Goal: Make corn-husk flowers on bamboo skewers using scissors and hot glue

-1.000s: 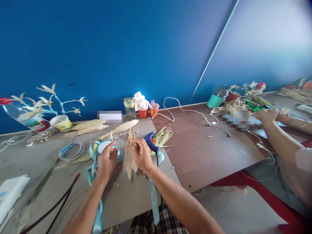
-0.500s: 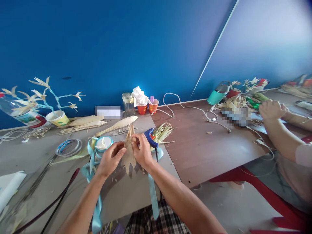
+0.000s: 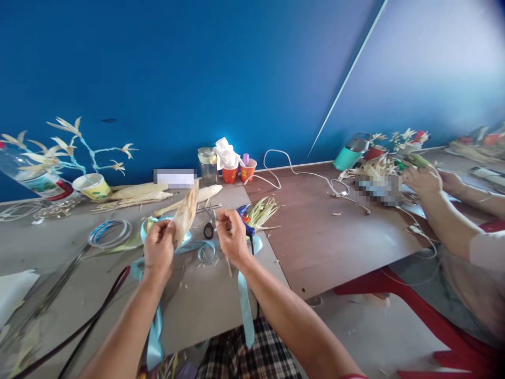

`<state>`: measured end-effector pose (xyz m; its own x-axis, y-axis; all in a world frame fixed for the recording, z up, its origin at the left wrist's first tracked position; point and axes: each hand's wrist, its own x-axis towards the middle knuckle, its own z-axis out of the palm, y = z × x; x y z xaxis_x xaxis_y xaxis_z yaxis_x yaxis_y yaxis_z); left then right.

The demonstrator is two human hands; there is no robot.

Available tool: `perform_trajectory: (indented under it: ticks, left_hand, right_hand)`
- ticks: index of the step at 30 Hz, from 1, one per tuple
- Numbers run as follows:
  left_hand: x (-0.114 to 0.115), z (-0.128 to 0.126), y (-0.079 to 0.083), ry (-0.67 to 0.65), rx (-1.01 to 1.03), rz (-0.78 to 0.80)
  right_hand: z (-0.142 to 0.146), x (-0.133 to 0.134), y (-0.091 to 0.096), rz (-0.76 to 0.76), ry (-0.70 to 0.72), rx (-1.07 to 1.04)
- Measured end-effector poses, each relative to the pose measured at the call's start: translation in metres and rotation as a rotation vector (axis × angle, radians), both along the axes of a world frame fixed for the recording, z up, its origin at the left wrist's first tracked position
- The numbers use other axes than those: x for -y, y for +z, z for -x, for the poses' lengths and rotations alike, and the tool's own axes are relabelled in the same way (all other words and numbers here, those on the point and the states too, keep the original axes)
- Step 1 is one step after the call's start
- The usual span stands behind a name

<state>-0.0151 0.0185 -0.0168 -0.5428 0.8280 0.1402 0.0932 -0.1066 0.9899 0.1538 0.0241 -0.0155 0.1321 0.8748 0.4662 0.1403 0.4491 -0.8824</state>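
Observation:
My left hand [image 3: 159,246] is closed on a dried corn husk [image 3: 185,212], which stands up and leans to the right above the grey table [image 3: 205,305]. My right hand [image 3: 232,238] is closed in a pinch on a thin strip that hangs down from it; I cannot make out what it is. Between the hands lie black-handled scissors [image 3: 209,227] and a light blue ribbon [image 3: 197,248]. A blue glue gun [image 3: 244,220] lies just behind my right hand.
Whole corn husks [image 3: 138,191], a yellow cup [image 3: 93,186], wire rings [image 3: 110,231], a jar [image 3: 208,165] and orange cups [image 3: 240,171] stand behind. Shredded husk [image 3: 262,210] lies right of the gun. Another person's hands [image 3: 426,180] work over the brown table [image 3: 339,237].
The husk passed from both hands into my left hand and moved up and left. My right hand came away holding a thin strip. The scissors now show between the hands.

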Motion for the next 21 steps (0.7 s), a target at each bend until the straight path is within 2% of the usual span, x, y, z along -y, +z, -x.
perform_trajectory:
  ticks: [3,5,9,13,16,21]
  left_hand:
    - [0.001,0.0,0.004,0.019,0.06,-0.02]
    - [0.002,-0.001,0.006,0.028,0.004,-0.027]
    - [0.004,0.0,0.005,0.038,-0.144,-0.009]
    - [0.0,0.002,-0.004,-0.035,-0.062,0.032]
    - [-0.002,0.003,-0.009,-0.072,0.011,0.053]
    - [0.0,0.002,-0.008,-0.08,-0.049,0.075]
  right_hand:
    - [-0.002,-0.002,-0.001,-0.014,-0.02,0.043]
    - [-0.001,-0.004,-0.002,-0.027,-0.002,0.12]
    - [0.001,-0.003,-0.006,-0.055,0.032,0.485]
    - [0.001,-0.003,-0.012,0.039,0.004,0.795]
    - [0.0,-0.004,-0.016,0.075,0.008,0.881]
    - [-0.001,-0.003,-0.012,0.11,-0.029,0.94]
